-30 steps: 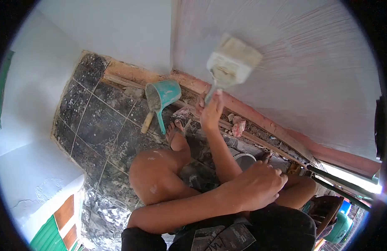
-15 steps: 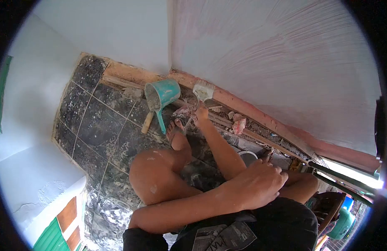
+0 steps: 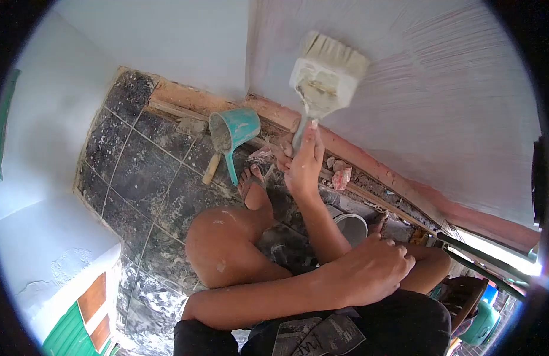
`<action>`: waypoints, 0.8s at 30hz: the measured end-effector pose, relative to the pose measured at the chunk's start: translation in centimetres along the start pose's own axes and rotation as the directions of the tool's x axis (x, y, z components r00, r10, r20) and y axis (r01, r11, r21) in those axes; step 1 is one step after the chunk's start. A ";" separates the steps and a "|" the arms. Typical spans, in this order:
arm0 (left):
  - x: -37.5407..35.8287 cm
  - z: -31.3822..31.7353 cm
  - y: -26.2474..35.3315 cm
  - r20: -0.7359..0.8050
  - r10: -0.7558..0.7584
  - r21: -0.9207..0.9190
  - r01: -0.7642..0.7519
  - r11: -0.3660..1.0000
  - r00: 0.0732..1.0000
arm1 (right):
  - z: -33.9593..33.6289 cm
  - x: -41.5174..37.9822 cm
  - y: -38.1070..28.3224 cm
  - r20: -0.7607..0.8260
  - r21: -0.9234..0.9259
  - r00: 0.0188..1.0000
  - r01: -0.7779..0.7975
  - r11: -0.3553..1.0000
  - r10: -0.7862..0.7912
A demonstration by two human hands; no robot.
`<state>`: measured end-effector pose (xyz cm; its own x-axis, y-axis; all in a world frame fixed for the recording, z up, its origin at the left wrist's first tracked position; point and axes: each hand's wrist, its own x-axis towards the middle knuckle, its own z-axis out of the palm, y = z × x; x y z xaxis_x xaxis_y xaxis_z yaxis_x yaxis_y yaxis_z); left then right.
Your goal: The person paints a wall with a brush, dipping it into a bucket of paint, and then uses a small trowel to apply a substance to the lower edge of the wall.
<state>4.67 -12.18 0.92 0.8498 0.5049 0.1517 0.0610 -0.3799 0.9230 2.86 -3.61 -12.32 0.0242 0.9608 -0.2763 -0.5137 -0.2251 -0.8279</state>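
My right hand [image 3: 305,163] grips the handle of a wide paintbrush [image 3: 328,86], its pale bristles pointing up, raised before the whitewashed wall [image 3: 440,113]. White smears cover the brush. My left hand [image 3: 372,270] lies across my lap over the right forearm, fingers curled and palm hidden. A teal dipper [image 3: 242,126] with grey residue inside rests on the floor near the wall, left of the brush hand. Beside its handle is a short wooden handle [image 3: 211,168]. Partly behind my arms stands a white bucket [image 3: 352,226].
Along the wall's foot run a reddish ledge [image 3: 381,169] and a strip of rubble, with a pinkish broken chunk [image 3: 341,178] on it. Dark floor tiles [image 3: 141,160] are splashed with white. My bare foot [image 3: 250,180] is near the dipper. Dark green bars [image 3: 482,255] stand at right.
My right hand has lifted the paintbrush up from low by the ledge, bringing it closer to the camera and in front of the wall. The left hand stays nearly in place.
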 end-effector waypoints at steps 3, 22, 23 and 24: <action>-0.1 0.0 -0.1 -0.027 0.006 0.015 -0.006 1.000 1.000 | -1.1 1.7 2.1 0.008 -0.123 0.998 0.056 0.991 -0.056; 0.7 0.3 0.4 -0.106 0.050 0.016 -0.049 0.999 0.993 | 6.9 5.3 -0.4 0.079 0.386 0.881 -0.459 0.800 0.467; 0.7 0.1 0.5 -0.096 0.047 0.020 -0.045 0.999 0.994 | 8.2 3.4 -2.4 0.078 0.379 0.906 -0.414 0.828 0.417; 0.7 0.0 0.5 -0.088 0.040 0.025 -0.038 0.999 0.995 | 9.0 1.7 -3.5 0.098 0.339 0.937 -0.347 0.874 0.334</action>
<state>5.29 -11.99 1.51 0.8024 0.5551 0.2192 0.0413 -0.4180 0.9075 -3.01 0.23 -5.55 -0.2334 0.8413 -0.4876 -0.7485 -0.4755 -0.4622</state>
